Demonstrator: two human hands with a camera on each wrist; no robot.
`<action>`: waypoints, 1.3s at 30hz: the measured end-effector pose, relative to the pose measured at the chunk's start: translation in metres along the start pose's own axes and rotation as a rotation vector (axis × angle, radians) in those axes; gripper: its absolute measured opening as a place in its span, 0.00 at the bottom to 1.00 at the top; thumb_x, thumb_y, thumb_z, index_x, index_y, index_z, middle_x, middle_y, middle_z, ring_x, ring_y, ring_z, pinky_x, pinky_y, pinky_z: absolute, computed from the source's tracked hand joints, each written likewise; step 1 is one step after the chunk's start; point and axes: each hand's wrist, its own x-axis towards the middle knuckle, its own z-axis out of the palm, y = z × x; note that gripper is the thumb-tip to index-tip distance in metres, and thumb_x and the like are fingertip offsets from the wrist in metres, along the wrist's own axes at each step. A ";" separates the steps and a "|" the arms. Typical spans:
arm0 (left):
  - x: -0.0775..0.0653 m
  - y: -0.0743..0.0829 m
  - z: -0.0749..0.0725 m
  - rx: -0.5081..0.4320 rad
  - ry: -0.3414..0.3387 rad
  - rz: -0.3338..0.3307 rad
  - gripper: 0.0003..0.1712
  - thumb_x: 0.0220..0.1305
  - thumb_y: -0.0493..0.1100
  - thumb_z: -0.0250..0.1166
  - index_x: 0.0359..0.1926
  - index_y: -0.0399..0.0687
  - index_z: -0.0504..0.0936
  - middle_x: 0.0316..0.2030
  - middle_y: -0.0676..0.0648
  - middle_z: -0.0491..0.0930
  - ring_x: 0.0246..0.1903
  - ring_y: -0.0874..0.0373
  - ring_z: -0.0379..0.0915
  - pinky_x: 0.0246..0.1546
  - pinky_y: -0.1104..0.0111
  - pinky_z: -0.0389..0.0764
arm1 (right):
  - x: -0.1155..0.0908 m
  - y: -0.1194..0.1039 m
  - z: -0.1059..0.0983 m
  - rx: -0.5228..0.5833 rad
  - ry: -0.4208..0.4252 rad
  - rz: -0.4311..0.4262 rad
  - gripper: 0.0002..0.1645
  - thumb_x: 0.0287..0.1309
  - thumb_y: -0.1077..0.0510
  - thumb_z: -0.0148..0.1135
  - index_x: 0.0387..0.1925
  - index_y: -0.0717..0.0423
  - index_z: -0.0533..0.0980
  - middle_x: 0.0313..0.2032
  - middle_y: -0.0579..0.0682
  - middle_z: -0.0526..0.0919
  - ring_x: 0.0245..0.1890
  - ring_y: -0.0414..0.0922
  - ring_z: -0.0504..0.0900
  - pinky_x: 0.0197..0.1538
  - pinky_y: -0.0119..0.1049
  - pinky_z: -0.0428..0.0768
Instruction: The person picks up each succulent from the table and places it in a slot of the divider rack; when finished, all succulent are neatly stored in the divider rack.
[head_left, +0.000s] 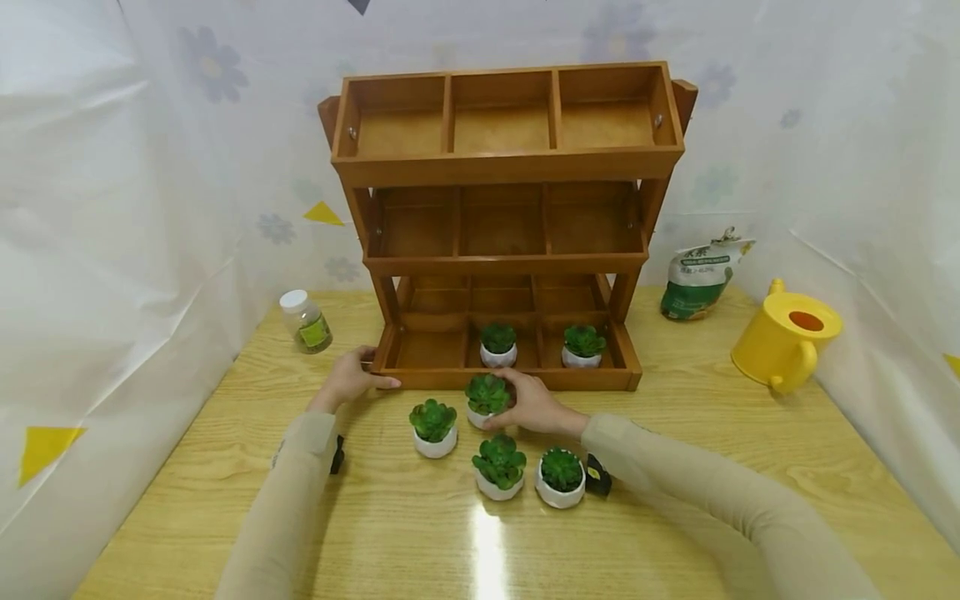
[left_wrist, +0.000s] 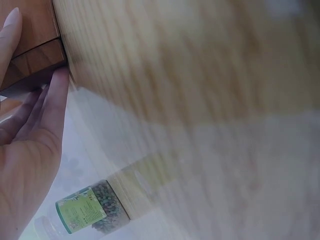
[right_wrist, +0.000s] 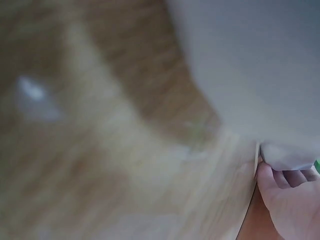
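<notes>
right hand (head_left: 536, 406): thumb and fingers pinching potted succulent (head_left: 486, 395) | green leafy rosette, white pot, just in front of tiered brown wooden rack (head_left: 510, 171) | left hand (head_left: 351, 380): gripping rack's corner | wood-grain table (head_left: 390, 533)

The person's right grip (head_left: 534, 403) held a potted succulent (head_left: 486, 395) before a wooden rack (head_left: 510, 170), whose lower left corner the left grip (head_left: 348, 382) held. Three other potted plants (head_left: 498, 468) stood on the table (head_left: 405, 533); two small pots (head_left: 581, 357) sat in the rack's bottom tier (head_left: 517, 380).
</notes>
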 end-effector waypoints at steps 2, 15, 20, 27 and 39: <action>0.000 0.001 0.000 0.004 -0.001 0.004 0.48 0.49 0.50 0.76 0.66 0.33 0.65 0.59 0.32 0.72 0.54 0.40 0.74 0.53 0.53 0.77 | -0.001 0.000 0.000 0.004 -0.001 -0.004 0.52 0.41 0.44 0.78 0.67 0.53 0.65 0.59 0.52 0.75 0.51 0.46 0.78 0.50 0.42 0.79; -0.002 -0.001 -0.001 0.016 0.006 0.011 0.48 0.49 0.51 0.76 0.65 0.33 0.66 0.58 0.32 0.73 0.54 0.40 0.74 0.53 0.52 0.77 | -0.004 0.001 -0.005 0.035 -0.033 -0.056 0.50 0.41 0.45 0.78 0.65 0.50 0.66 0.62 0.52 0.72 0.57 0.50 0.75 0.51 0.43 0.79; -0.002 -0.001 -0.001 0.014 0.000 0.007 0.48 0.48 0.52 0.76 0.65 0.33 0.66 0.58 0.32 0.73 0.54 0.40 0.74 0.53 0.52 0.77 | -0.004 0.001 -0.007 0.043 -0.031 -0.088 0.48 0.41 0.47 0.79 0.64 0.50 0.68 0.57 0.50 0.76 0.51 0.46 0.79 0.45 0.39 0.80; -0.002 0.001 -0.001 0.018 0.004 0.011 0.47 0.50 0.51 0.76 0.65 0.32 0.66 0.58 0.32 0.73 0.54 0.40 0.73 0.53 0.52 0.77 | -0.003 -0.012 -0.017 -0.041 -0.010 -0.113 0.54 0.37 0.41 0.79 0.65 0.60 0.68 0.59 0.55 0.76 0.54 0.50 0.78 0.54 0.46 0.79; -0.001 0.001 0.000 0.004 -0.002 0.005 0.47 0.49 0.51 0.76 0.65 0.32 0.66 0.58 0.32 0.73 0.54 0.40 0.73 0.53 0.52 0.77 | 0.006 -0.038 -0.037 -0.080 -0.040 -0.119 0.54 0.39 0.44 0.79 0.67 0.57 0.66 0.60 0.54 0.75 0.55 0.50 0.77 0.54 0.46 0.79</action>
